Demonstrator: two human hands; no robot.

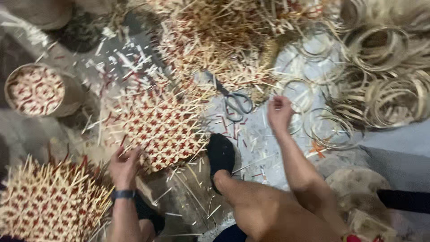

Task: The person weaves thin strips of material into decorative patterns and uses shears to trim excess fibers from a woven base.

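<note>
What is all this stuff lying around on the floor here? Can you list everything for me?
woven mat: one, red and pale straw, centre of the floor, under the left hand
finished woven pieces: a stack, red and straw, bottom left
round basket: one, same weave, far left
scissors: one pair, grey handles, right of the mat
thin hoops: many, pale tan, piled at right
loose strips: a heap, straw and red, top centre
black shoe: one, on the person's foot, below the mat
left hand: on the mat's edge, dark wristband
right hand: raised near the hoops, fingers curled
</note>
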